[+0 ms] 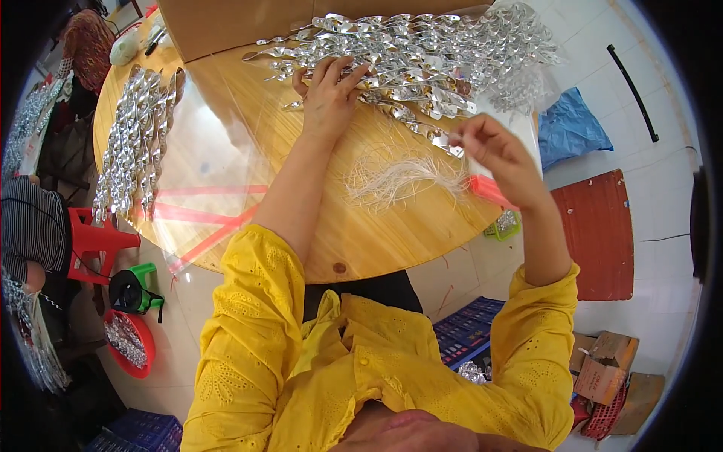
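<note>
A large pile of shiny silver twisted strips (422, 56) covers the far part of the round wooden table (301, 256). My left hand (329, 98) lies on the near left edge of the pile, fingers spread over the strips. My right hand (498, 158) is raised at the pile's near right, thumb and fingers pinched together by the end of one strip. What it pinches, if anything, is too small to make out. Between my hands lies a loose bundle of thin white strings (410, 179). A pinkish-red block-like thing (491, 191) sits just below the right hand.
More silver strips (135, 143) lie at the left, beside clear plastic with pink tape (199, 218). A cardboard box (226, 30) stands at the back. Right of the table are a blue bag (572, 128) and a red board (595, 233). At far left, a person in stripes (34, 222) is near a red stool (94, 241).
</note>
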### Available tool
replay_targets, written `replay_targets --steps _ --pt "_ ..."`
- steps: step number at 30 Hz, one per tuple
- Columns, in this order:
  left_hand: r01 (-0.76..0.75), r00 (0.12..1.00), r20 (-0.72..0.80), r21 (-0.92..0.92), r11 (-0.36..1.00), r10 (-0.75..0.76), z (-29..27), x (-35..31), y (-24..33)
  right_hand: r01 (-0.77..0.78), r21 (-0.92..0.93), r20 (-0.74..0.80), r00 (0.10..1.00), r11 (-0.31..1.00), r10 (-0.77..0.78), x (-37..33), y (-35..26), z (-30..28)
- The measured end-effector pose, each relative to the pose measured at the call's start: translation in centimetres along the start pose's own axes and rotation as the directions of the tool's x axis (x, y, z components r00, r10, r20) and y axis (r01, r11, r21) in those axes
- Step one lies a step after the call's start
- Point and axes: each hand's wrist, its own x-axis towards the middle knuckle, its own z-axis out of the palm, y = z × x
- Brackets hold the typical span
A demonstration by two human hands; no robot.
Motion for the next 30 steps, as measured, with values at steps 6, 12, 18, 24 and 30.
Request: replay_targets --steps 6,12,18,24,30 --pt "0.002 1.0 -0.001 0.006 1.0 -0.002 0.0 0.0 0.0 -0.042 0.294 0.012 0.999 0.955 0.04 1.0 -3.6 -1.3" --pt "0.001 1.0 0.001 0.017 1.0 -0.001 -0.1 0.0 -0.1 -0.247 -0.159 0.059 0.964 0.956 0.259 0.3 -0.7 0.7" --pt "-0.015 1.0 -0.008 -0.001 1.0 0.015 0.1 0.0 -0.1 -0.251 -0.367 0.156 0.933 0.896 0.325 -1.4 3.8 2.1" --pt "-0.006 1.0 0.01 0.011 1.0 0.006 0.1 0.0 -0.2 -0.229 -0.457 0.146 0.934 0.86 0.326 -2.2 3.9 1.8" --pt "-0.008 1.0 0.013 0.037 0.999 0.008 0.0 0.0 -0.1 0.109 -0.676 0.104 0.993 0.729 -0.052 -2.5 4.0 2.0"
